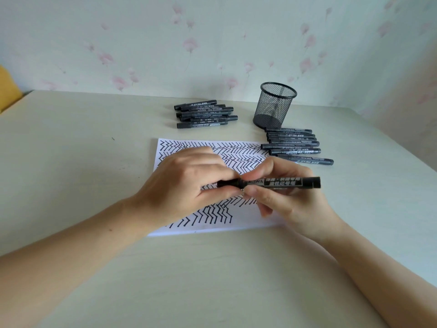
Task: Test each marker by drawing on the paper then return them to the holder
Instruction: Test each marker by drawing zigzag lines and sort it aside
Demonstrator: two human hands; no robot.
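Head view: black marker point(272, 182) with grey label, seemingly capped, gripped level by left hand point(186, 185) and right hand point(288, 197).

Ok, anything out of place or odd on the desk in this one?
One thing: the mesh holder looks empty, while markers lie in two loose piles on the table, one behind the paper, one right of it. Nothing spilled or damaged.

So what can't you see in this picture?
Head view only:
- Whether the cap is going on or coming off the marker: left hand and right hand cover that end.
- The middle of the paper: hidden under both hands.
- Whether the holder has anything inside: the dark mesh hides it.
- Marker label print: too small and blurred.
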